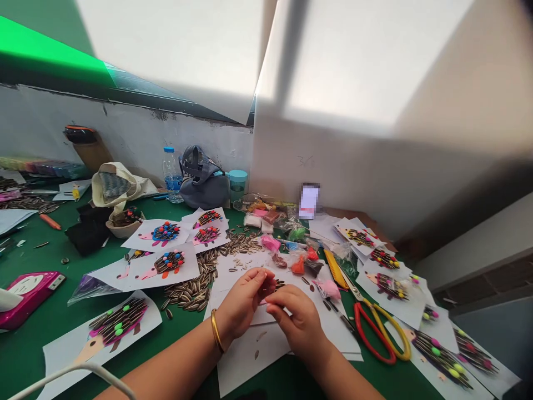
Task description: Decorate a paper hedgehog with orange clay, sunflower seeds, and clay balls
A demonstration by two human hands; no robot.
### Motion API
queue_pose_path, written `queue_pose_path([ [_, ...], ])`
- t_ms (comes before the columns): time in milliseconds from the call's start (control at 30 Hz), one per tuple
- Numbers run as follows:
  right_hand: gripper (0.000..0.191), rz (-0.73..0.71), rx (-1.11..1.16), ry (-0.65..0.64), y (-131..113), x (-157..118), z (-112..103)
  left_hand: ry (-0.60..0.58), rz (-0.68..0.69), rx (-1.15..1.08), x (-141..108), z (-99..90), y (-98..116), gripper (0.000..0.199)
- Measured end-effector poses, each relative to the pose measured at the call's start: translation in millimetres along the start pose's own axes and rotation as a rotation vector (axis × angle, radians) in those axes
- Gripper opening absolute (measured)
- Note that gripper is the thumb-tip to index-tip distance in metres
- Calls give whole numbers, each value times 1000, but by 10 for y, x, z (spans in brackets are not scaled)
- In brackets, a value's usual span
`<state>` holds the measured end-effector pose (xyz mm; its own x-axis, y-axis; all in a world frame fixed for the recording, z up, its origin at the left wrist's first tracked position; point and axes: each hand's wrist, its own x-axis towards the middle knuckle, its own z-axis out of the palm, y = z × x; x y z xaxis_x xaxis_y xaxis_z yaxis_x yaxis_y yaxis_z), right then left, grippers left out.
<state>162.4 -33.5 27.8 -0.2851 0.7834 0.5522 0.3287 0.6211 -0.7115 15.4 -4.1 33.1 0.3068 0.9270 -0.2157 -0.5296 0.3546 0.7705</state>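
Both hands meet above a stack of white paper (237, 353), fingertips nearly touching. My left hand (247, 297), with a gold bangle at the wrist, has its fingers curled in against the thumb. Thumb and forefinger of my right hand (298, 319) are pinched together. Whatever lies between the fingers is too small to make out. Behind the hands, dark striped seeds (280, 284) show on the paper, partly covered by the fingers. A heap of sunflower seeds (189, 288) lies to the left. Lumps of red clay (298, 265) and pink clay (270, 243) sit beyond the hands.
Scissors (377, 330) with red and yellow handles and a yellow utility knife (334, 269) lie right. Hedgehog pictures (115, 328) made with seeds flank both sides. A phone (308, 201), water bottle (171, 176) and blue-grey bag (202, 183) stand along the back.
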Motion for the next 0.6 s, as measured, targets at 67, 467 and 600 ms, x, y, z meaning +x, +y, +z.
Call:
queue_pose_path([
  [67, 17, -51, -75, -6, -32, 1, 69, -43, -100, -189, -18, 33, -11, 18],
  [467, 41, -245, -480, -162, -53, -26, 91, -96, -231, -568, 54, -98, 75, 11],
  [600, 51, -236, -608, -142, -49, -19, 81, -86, -237, -555, 48, -94, 119, 15],
])
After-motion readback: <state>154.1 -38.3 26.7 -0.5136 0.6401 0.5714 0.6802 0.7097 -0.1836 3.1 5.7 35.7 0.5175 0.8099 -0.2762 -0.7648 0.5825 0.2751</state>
